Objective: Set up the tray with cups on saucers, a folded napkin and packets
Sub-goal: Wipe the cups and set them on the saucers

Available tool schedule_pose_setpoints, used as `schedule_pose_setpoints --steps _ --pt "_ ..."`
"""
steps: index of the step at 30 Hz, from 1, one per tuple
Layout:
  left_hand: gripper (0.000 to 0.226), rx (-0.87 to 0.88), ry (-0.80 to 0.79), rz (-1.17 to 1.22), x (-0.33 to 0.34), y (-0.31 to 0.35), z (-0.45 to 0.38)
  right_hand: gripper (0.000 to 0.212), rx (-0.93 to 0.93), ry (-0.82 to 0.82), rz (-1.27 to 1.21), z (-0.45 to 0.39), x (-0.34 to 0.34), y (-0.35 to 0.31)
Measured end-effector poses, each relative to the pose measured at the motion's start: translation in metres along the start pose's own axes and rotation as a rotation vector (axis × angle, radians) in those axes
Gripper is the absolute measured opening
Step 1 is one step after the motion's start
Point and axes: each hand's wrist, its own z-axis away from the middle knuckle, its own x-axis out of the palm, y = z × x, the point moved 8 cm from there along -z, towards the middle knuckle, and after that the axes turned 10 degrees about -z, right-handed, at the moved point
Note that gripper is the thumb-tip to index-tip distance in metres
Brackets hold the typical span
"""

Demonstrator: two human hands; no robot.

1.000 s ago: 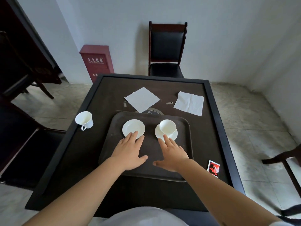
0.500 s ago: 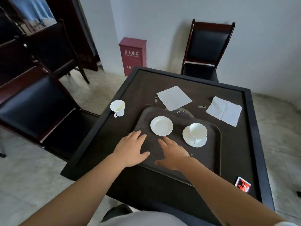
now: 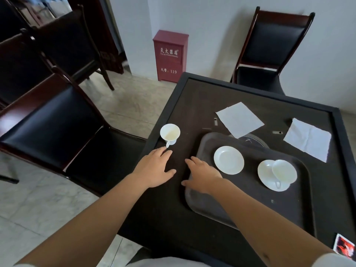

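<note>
A dark tray (image 3: 250,209) lies on the dark table (image 3: 192,97). On it sit a bare white saucer (image 3: 228,160) and a second saucer (image 3: 267,180) carrying a white cup (image 3: 283,171). Another white cup (image 3: 170,134) stands on the table near its left edge, handle toward me. My left hand (image 3: 154,170) reaches over the table with straight fingers, fingertips just short of that cup's handle. Flat and empty, my right hand (image 3: 202,177) lies over the tray's left rim. Two white napkins (image 3: 239,119) (image 3: 308,139) lie unfolded beyond the tray. A red packet (image 3: 344,247) lies at the near right.
A black-seated chair (image 3: 57,116) stands close against the table's left side, with more chairs behind it. Another chair (image 3: 269,54) faces the table's far side. A red fire-extinguisher box (image 3: 170,54) stands against the wall.
The view has swung left. My left hand left the tray and moved left toward the loose cup. My right hand shifted left to the tray's left rim.
</note>
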Motion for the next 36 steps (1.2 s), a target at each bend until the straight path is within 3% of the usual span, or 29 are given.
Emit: schedule_pose_setpoints --steps 10,16,24,31,36 --pt "0.07 0.037 -0.076 0.112 0.001 -0.071 -0.084 0.067 0.128 0.137 -0.162 -0.102 -0.033 -0.025" --pt "0.068 0.102 -0.114 0.222 0.007 -0.08 -0.13 0.074 0.172 0.21 -0.275 -0.141 -0.044 -0.025" --pt "0.089 0.17 -0.272 0.338 0.027 -0.074 -0.165 0.082 0.175 0.102 -0.307 -0.18 -0.042 -0.02" --pt "0.101 0.201 -0.303 0.346 0.037 -0.085 -0.18 0.109 0.158 0.032 -0.363 -0.189 -0.043 -0.01" --pt "0.099 0.179 -0.232 0.379 0.032 -0.085 -0.177 0.096 0.155 0.105 -0.495 -0.185 -0.045 -0.007"
